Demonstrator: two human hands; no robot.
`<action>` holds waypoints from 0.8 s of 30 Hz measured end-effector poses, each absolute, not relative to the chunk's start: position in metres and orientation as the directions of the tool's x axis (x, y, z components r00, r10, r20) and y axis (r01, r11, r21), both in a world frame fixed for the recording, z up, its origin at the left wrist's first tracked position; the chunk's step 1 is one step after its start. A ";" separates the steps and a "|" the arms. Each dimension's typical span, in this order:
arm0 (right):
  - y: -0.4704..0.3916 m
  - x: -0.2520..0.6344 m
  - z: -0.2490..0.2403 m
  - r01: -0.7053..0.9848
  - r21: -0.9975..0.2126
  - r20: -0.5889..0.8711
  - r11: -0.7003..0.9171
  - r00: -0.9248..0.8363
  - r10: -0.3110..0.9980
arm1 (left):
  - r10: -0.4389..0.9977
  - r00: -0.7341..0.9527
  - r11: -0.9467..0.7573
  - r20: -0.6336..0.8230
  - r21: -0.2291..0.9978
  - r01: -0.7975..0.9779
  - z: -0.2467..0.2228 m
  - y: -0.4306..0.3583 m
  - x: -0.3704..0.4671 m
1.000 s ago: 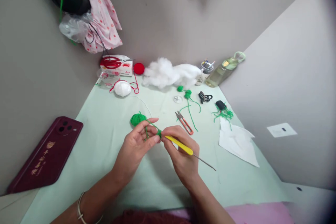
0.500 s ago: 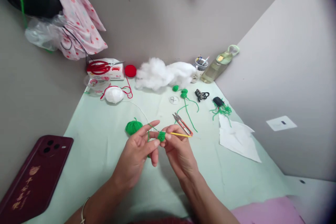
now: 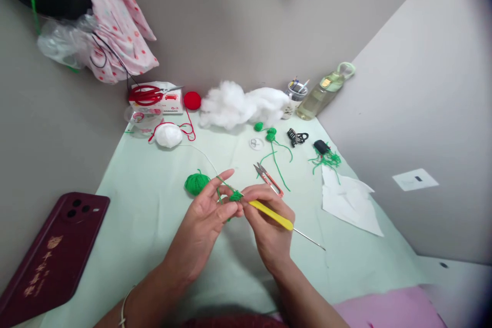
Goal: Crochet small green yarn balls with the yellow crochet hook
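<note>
- Left hand (image 3: 205, 220): partly closed; thumb and fingertips pinch the small green crocheted piece (image 3: 236, 196); index finger extended, with a green strand running over it.
- Right hand (image 3: 271, 220): closed in a pen-type grip on the yellow-handled hook (image 3: 271, 214); its fingertips meet the crocheted piece. The bare metal shank points toward the near right.
- Crocheted piece: between both hands, above the middle of the tabletop (image 3: 154, 236).
- Green yarn ball (image 3: 197, 184): on the tabletop, just beyond the left hand.
- Thread snips (image 3: 272, 183): just beyond the right hand, blade tips pointing away to the left.
- Far edge, left to right: red-handled scissors (image 3: 146, 95) on a white box (image 3: 172, 104), red yarn ball (image 3: 192, 101), white stuffing (image 3: 226, 105), pen cup (image 3: 295, 93) and tilted bottle (image 3: 319, 98).
- White yarn ball (image 3: 168, 135): near the far left corner.
- Claw clip (image 3: 297, 137): toward the far right corner.
- White sheet (image 3: 348, 200): along the right edge.
- Dark red phone (image 3: 57, 251): at the left edge, camera side up.
</note>
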State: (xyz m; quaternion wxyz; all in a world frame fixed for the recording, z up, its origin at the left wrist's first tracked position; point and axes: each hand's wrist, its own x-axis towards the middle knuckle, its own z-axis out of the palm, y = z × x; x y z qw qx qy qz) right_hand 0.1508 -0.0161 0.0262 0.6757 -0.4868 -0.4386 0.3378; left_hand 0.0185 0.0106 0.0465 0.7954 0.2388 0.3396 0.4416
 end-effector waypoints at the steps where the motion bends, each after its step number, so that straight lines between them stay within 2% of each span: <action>1: -0.017 0.152 0.027 -0.053 -0.955 0.251 0.292 0.376 0.892 | 0.867 0.373 0.492 -0.330 0.689 -0.532 0.046 0.010 0.018; 5: -0.018 0.160 0.025 -0.259 -0.947 0.126 0.190 0.245 0.961 | 0.872 0.364 0.479 -0.327 0.721 -0.501 0.043 0.006 0.016; 8: -0.021 0.165 0.023 -0.315 -0.934 0.128 0.167 0.141 0.982 | 0.881 0.365 0.456 -0.302 0.750 -0.479 0.042 0.003 0.013; 15: -0.031 0.163 0.032 -0.074 -0.926 0.352 0.371 0.186 0.917 | 0.906 0.325 0.399 -0.273 0.809 -0.433 0.044 -0.001 0.014; 24: -0.038 0.165 0.038 -0.003 -0.926 0.374 0.378 0.143 0.916 | 0.904 0.346 0.374 -0.252 0.858 -0.351 0.046 -0.012 0.012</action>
